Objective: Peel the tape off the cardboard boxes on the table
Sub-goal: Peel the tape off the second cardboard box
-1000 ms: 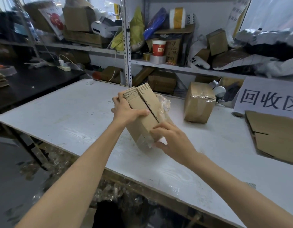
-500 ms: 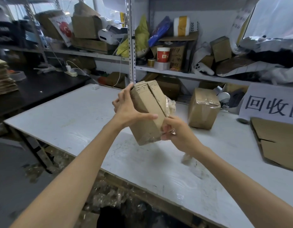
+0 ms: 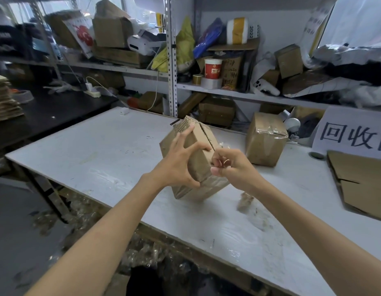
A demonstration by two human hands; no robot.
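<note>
A small cardboard box is held tilted above the middle of the white desk, its lower corner close to the surface, though whether it touches cannot be told. The left hand is spread over the box's near face, fingers apart and pressed flat, the thumb hooked at the lower edge. The right hand is bunched at the box's right edge, fingers together and pinched on a strip of clear tape, crinkled plastic being seen just above the knuckles. Wide bare desk is left to the left of the box as far as the near and left edges; to the right, room is bounded by a second taped box standing just beyond the right hand, and by a flattened cardboard sheet near the right edge. A crumpled scrap of tape lies on the desk below the right wrist. At the back the desk is closed off by cluttered metal shelving, and a paper sign is propped at the far right. Against the frame half a second ago, the left fingers are splayed wider across the face, the box is carried lower, and the right hand is drawn a little farther from the box's edge
</note>
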